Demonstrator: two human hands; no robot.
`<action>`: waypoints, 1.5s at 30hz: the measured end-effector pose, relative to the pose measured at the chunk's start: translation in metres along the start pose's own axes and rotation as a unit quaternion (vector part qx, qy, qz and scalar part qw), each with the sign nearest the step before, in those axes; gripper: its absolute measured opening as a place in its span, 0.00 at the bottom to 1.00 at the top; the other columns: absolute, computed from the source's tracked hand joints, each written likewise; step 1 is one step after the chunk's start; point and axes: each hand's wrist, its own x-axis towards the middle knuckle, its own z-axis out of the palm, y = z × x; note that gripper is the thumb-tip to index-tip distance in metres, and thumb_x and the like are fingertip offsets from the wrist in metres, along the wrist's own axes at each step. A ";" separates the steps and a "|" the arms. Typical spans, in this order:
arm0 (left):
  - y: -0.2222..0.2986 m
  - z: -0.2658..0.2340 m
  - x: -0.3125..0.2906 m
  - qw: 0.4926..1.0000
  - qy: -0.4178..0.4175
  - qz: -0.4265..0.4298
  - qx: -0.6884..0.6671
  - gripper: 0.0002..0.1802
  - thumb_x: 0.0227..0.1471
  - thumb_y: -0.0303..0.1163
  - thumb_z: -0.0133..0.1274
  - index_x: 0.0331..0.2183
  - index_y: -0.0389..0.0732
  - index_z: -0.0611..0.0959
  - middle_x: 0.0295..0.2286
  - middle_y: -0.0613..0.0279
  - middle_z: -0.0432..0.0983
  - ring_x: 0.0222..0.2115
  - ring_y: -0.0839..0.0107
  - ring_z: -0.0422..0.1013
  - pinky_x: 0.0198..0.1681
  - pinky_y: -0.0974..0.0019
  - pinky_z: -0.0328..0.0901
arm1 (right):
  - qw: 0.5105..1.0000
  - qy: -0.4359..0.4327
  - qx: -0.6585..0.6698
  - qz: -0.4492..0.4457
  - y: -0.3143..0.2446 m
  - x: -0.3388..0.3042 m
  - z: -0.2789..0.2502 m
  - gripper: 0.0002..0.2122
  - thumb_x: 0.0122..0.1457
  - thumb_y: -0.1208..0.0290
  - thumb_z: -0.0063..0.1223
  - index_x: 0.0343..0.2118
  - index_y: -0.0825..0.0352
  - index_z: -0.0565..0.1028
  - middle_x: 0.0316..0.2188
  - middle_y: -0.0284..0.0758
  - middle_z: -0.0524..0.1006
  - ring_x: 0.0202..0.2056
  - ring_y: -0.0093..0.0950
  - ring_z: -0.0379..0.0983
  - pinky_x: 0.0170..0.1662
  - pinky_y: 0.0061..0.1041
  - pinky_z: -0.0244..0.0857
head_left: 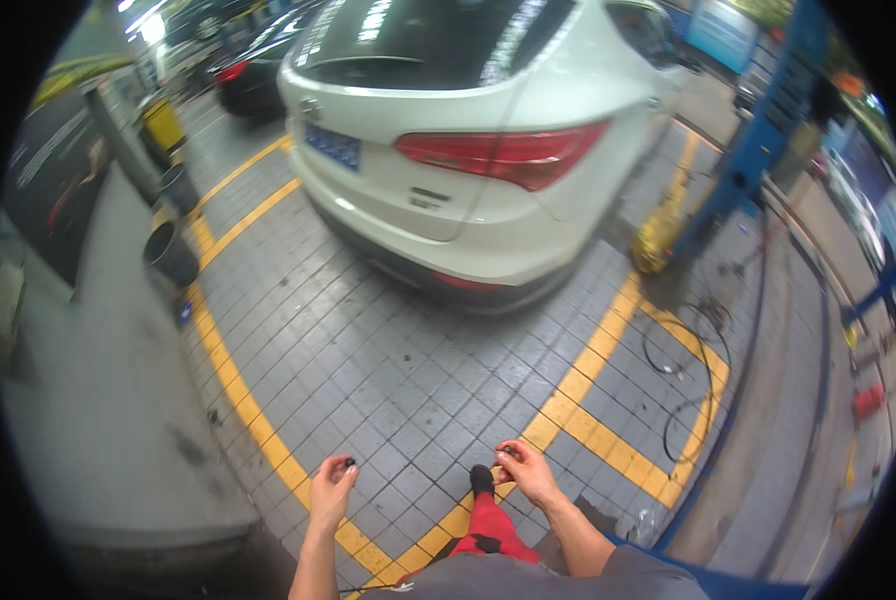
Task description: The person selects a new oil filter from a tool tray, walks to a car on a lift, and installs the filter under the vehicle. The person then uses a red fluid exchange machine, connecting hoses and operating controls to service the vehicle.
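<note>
My left hand [330,490] is raised at waist height, its thumb and fingers closed on a small black piece [350,462] too small to name. My right hand [528,474] is level with it, a short way to the right. Its fingers are pinched together around a small dark piece [509,451] whose kind I cannot make out. A gap separates the hands, with tiled floor [418,440] below. Beyond them stands a white car [448,110], its rear end and red tail light [508,152] toward me, out of reach of both hands.
Yellow lines [238,390] border the bay. At right stand a blue lift post [758,150] with a yellow foot [658,235] and a loose black hose [668,400]. Dark buckets [171,252] line the left wall. A black car [258,75] is farther back.
</note>
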 end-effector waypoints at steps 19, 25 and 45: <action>-0.187 -0.095 -0.017 0.906 0.335 -0.212 -0.146 0.18 0.61 0.37 0.61 0.49 0.39 0.79 0.34 0.71 0.77 0.32 0.80 0.72 0.34 0.72 0.66 | 0.928 -0.355 -0.044 -0.104 -0.179 0.253 0.291 0.17 0.68 0.78 0.50 0.59 0.69 0.67 0.44 0.37 0.75 0.41 0.24 0.75 0.50 0.36 0.78; -0.240 -0.188 0.154 0.876 0.325 -0.313 -0.171 0.15 0.60 0.32 0.60 0.47 0.36 0.79 0.32 0.67 0.78 0.27 0.78 0.72 0.28 0.69 0.67 | 0.922 -0.369 -0.031 -0.111 -0.205 0.347 0.428 0.13 0.64 0.83 0.55 0.51 0.69 0.69 0.42 0.38 0.76 0.42 0.25 0.77 0.49 0.35 0.78; -0.066 -0.616 0.780 0.960 0.196 -0.148 0.134 0.18 0.53 0.37 0.64 0.42 0.36 0.83 0.29 0.59 0.81 0.30 0.71 0.75 0.37 0.65 0.70 | 0.874 -0.310 -0.238 -0.288 -0.330 0.762 0.878 0.11 0.56 0.77 0.68 0.40 0.69 0.78 0.37 0.33 0.79 0.40 0.24 0.74 0.60 0.35 0.64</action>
